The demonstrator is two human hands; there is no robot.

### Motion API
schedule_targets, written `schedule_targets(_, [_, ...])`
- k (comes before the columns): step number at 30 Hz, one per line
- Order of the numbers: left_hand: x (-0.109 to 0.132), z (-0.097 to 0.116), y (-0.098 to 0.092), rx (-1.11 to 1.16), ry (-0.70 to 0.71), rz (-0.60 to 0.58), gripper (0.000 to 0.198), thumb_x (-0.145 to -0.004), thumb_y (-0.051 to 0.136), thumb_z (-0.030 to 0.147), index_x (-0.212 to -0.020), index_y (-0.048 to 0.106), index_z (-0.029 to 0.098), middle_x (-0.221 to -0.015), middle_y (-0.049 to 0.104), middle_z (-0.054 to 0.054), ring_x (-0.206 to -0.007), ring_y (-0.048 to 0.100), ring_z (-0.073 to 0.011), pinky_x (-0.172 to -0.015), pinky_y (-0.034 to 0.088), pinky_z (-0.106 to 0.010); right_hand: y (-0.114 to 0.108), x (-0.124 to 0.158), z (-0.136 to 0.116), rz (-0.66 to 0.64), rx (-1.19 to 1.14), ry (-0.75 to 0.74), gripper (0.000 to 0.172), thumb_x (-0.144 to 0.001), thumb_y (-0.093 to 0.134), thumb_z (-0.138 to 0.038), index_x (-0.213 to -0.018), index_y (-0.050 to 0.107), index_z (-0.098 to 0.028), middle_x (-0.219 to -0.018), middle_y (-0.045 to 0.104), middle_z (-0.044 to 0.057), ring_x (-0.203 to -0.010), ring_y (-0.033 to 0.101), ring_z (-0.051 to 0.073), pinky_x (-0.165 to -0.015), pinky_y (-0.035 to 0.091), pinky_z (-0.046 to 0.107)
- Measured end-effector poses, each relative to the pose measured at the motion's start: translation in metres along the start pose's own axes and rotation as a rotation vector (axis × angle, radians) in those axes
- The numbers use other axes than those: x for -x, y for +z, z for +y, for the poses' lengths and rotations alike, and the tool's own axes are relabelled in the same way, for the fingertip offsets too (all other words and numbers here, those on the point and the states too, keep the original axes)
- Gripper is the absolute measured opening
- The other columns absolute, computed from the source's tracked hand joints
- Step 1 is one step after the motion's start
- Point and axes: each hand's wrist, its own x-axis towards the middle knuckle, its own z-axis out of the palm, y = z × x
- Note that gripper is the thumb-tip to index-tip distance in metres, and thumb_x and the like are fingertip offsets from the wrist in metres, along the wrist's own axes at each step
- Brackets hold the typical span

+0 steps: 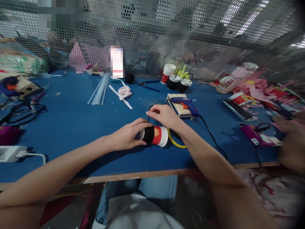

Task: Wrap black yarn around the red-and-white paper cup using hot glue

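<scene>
A paper cup (156, 135) lies on its side on the blue table (71, 127), black at its left end, red and white at its right. My left hand (127, 136) is wrapped round the cup's black end. Just above the cup, my right hand (163, 116) has its fingers pinched on a thin black wire (149, 113) that loops up from the cup. A yellow band (175, 142) lies under my right wrist. Behind my right hand a blue glue gun (186, 105) rests on a stack of wooden sticks (177, 106).
Three cups (176, 79) stand at the back before a perforated metal screen (214, 41). Clear strips (100, 90), white ribbon (124, 92) and pliers (146, 84) lie behind. Another person's hand (292, 140) is at the right by a phone (238, 109). Cables (21, 111) lie at the left.
</scene>
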Motion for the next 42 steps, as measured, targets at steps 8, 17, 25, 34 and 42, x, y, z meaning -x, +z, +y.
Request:
schedule_targets(8, [-0.001,-0.003,0.0,0.061,-0.051,0.008,0.057,-0.077,0.065,0.027,-0.128,0.04,0.02,-0.124,0.046,-0.013,-0.112,0.051,-0.0247,-0.095,0.045,-0.041,-0.05,0.012,0.006,0.044,0.287,0.067,0.018,-0.083,0.049,-0.026,-0.089,0.062,-0.015,-0.077,0.066,0.005,-0.064,0.059,0.013,-0.061,0.045,0.025])
schedule_targets(17, [0.001,-0.001,0.0,0.052,-0.016,-0.017,0.056,-0.079,0.063,0.029,-0.128,0.04,0.02,-0.124,0.046,-0.013,-0.114,0.05,-0.0248,-0.095,0.045,-0.04,-0.01,-0.027,0.019,-0.201,0.802,0.127,0.042,-0.084,0.038,-0.013,-0.123,0.053,-0.014,-0.109,0.063,0.018,-0.097,0.06,0.029,-0.077,0.045,0.037])
schedule_targets(25, [-0.001,0.001,-0.002,0.069,-0.034,-0.033,0.055,-0.078,0.064,0.027,-0.127,0.04,0.017,-0.122,0.046,-0.013,-0.111,0.051,-0.0228,-0.094,0.045,-0.037,-0.006,-0.077,-0.012,-0.206,0.7,-0.015,0.04,-0.079,0.04,-0.004,-0.115,0.057,-0.009,-0.125,0.054,0.017,-0.116,0.05,0.024,-0.093,0.041,0.031])
schedule_targets(34, [-0.001,-0.003,0.0,0.092,-0.019,-0.003,0.056,-0.077,0.065,0.026,-0.127,0.041,0.018,-0.121,0.048,-0.013,-0.111,0.051,-0.0242,-0.093,0.045,-0.04,-0.077,-0.038,-0.01,0.024,0.315,0.149,0.012,-0.077,0.049,-0.013,-0.085,0.058,-0.014,-0.071,0.065,0.006,-0.057,0.061,0.014,-0.05,0.047,0.025])
schedule_targets(42, [-0.001,-0.005,-0.002,0.082,-0.035,0.023,0.056,-0.076,0.066,0.024,-0.126,0.042,0.019,-0.122,0.047,-0.013,-0.112,0.05,-0.0243,-0.095,0.045,-0.042,-0.108,0.006,0.069,0.172,0.86,0.342,0.011,-0.07,0.058,-0.025,-0.069,0.063,-0.016,-0.068,0.064,0.01,-0.066,0.059,0.022,-0.058,0.043,0.032])
